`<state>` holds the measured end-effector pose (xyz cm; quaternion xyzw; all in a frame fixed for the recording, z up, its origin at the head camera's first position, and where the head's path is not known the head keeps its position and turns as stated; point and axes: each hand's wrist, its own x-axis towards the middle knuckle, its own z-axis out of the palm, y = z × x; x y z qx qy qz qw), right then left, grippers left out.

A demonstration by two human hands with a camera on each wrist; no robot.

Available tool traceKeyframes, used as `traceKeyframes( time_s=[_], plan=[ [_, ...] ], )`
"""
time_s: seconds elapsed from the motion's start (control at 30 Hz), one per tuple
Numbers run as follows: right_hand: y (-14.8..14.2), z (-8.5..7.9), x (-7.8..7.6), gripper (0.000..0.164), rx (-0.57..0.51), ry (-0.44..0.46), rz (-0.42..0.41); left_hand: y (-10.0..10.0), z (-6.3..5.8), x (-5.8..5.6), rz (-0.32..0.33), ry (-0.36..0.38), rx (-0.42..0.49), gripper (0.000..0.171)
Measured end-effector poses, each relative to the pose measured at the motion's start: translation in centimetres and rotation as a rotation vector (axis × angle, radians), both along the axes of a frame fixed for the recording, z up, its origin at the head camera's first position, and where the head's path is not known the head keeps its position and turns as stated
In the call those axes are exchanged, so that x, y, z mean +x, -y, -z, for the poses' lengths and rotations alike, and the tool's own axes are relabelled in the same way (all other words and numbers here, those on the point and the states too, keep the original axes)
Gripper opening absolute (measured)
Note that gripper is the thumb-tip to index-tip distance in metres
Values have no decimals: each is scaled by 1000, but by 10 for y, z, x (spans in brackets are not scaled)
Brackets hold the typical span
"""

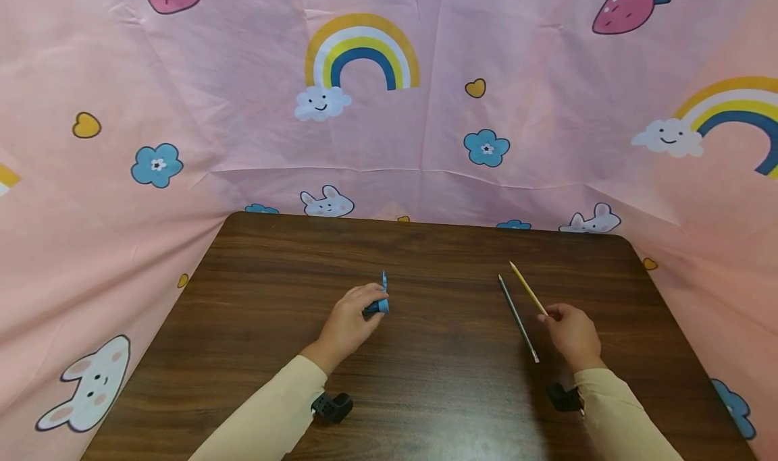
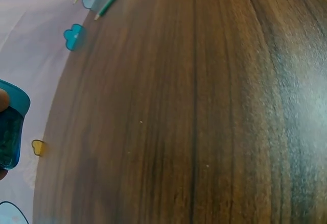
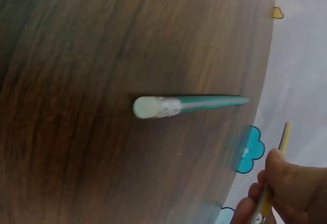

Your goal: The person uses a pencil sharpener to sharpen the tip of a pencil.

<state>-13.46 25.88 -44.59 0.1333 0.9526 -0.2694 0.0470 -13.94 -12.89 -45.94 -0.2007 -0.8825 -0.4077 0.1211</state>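
Observation:
My left hand (image 1: 348, 320) holds a small blue pencil sharpener (image 1: 381, 306) above the table, left of centre in the head view. Its blue flip lid (image 1: 384, 281) stands up, and the fingers cover part of the body. At the left edge of the left wrist view, the sharpener's dark translucent body (image 2: 10, 137) shows in part. A yellow pencil (image 1: 527, 287) is pinched between thumb and fingers of my right hand (image 1: 573, 336), its tip pointing away from me. Just left of that hand lies a green pencil (image 1: 519, 319) on the table, its pale eraser (image 3: 147, 107) towards me.
The dark wooden table (image 1: 425, 380) has rounded far corners. Behind it and at both sides hangs a pink printed cloth (image 1: 243, 63). Each wrist wears a black mount, the left one (image 1: 331, 407) near the sleeve cuff.

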Motion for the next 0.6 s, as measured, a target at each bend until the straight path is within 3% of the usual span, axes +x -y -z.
traceKeyframes(
  time_s=[0.17, 0.6],
  plan=[
    [-5, 5, 0, 33, -6, 35, 17, -2, 4, -3, 30, -4, -48, 31],
    [-14, 13, -1, 38, -20, 104, 80, -4, 13, -12, 66, -40, -71, 30]
  ],
)
